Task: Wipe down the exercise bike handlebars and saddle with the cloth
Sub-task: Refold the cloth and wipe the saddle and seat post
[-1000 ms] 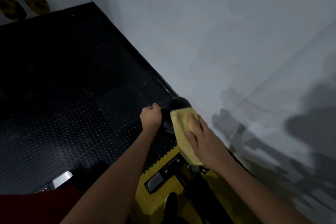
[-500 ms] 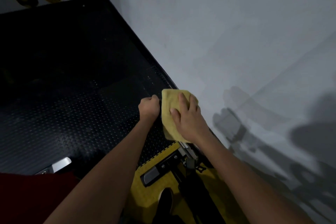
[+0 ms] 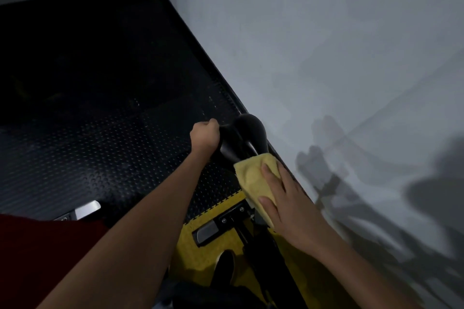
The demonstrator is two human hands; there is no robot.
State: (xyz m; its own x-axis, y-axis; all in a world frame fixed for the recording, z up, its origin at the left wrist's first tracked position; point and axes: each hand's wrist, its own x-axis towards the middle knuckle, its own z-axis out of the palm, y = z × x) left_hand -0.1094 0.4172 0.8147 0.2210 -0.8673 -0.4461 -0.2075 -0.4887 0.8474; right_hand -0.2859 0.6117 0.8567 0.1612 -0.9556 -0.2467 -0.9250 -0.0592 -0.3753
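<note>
At frame centre, the left hand (image 3: 204,136) fists around the dark saddle (image 3: 247,133); the right hand (image 3: 288,198) presses the cloth (image 3: 253,178) flat, hiding the saddle's near end.

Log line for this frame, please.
step: wiping saddle | right hand: pressing cloth on near end | left hand: fist gripping saddle side

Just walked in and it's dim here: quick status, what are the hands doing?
Left hand fisted on the black saddle, steadying it. Right hand flat, pressing the yellow cloth on the saddle's near end. Nothing in the way.
</note>
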